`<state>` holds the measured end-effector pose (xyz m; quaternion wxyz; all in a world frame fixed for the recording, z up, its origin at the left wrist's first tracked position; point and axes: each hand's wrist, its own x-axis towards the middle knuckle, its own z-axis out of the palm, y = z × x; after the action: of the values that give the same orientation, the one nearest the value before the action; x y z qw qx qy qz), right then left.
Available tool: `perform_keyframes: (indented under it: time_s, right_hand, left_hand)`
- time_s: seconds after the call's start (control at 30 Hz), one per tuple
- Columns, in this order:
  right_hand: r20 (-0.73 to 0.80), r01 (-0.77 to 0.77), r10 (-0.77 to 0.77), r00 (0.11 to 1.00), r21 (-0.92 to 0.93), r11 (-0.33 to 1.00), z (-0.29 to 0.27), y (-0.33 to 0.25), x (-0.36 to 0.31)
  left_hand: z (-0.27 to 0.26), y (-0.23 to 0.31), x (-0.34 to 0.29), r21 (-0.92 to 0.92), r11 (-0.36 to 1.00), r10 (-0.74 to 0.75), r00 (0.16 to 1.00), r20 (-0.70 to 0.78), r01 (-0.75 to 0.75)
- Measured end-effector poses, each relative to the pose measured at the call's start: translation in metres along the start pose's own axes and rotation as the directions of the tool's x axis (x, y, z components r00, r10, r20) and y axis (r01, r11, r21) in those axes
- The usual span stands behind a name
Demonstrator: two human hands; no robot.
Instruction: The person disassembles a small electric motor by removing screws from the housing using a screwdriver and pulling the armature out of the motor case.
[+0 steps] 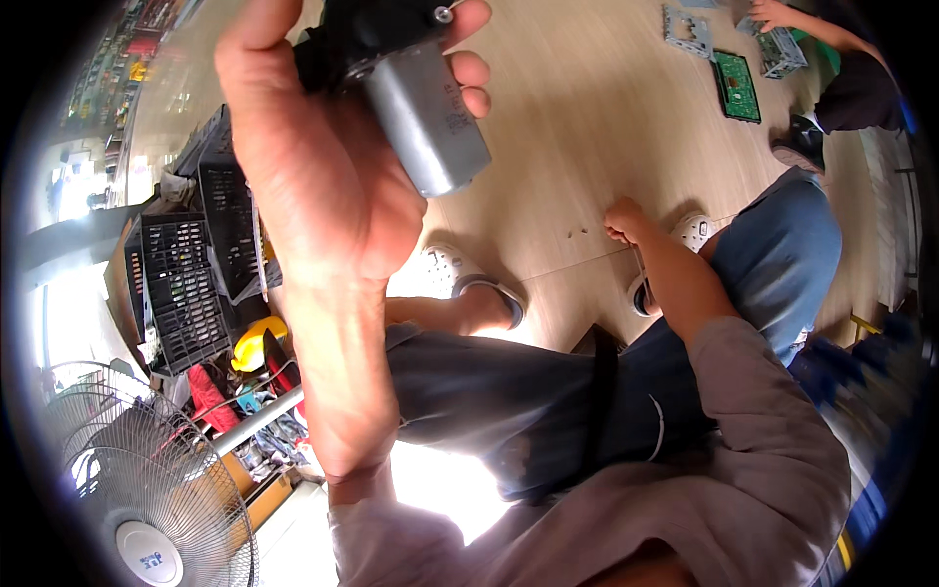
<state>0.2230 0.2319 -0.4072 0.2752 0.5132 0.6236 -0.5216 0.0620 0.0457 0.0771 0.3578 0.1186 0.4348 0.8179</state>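
The left hand (333, 186) is holding a silver metal cylinder (425, 122) with a black housing (367, 34), which is resting against palm and fingers. The right hand (626, 220) is curling its fingers tightly near the floor (548, 157); I cannot tell whether it is gripping something. Two small pieces (584, 232) are lying just left of it.

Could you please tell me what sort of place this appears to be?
Probably a small repair or dismantling workshop: the left hand holds a silver metal, motor-like part with a black housing, a green rectangular circuit board lies on the pale wood-look floor, and black slotted plastic crates stand nearby.
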Motion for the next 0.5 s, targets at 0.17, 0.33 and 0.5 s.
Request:
perform_keyframes:
  time_s: [0.17, 0.33, 0.5]
  right_hand:
    - [-0.002, -0.025, 0.025, 1.0, 0.055, 0.998, 0.003, -0.013, -0.007]
    - [-0.02, 0.021, -0.023, 1.0, -0.092, 0.996, -0.014, -0.067, -0.035]
    - [-0.157, 0.366, -0.359, 0.92, 0.02, 0.93, -0.112, -0.173, -0.055]
  left_hand:
    - [0.001, 0.005, 0.004, 0.026, 0.999, -0.023, 0.991, -0.135, 0.027]
    - [-0.01, 0.008, -0.001, 0.074, 0.997, 0.004, 0.989, -0.15, 0.007]
    - [-0.011, 0.0, 0.005, -0.008, 1.0, 0.007, 0.999, -0.045, -0.007]
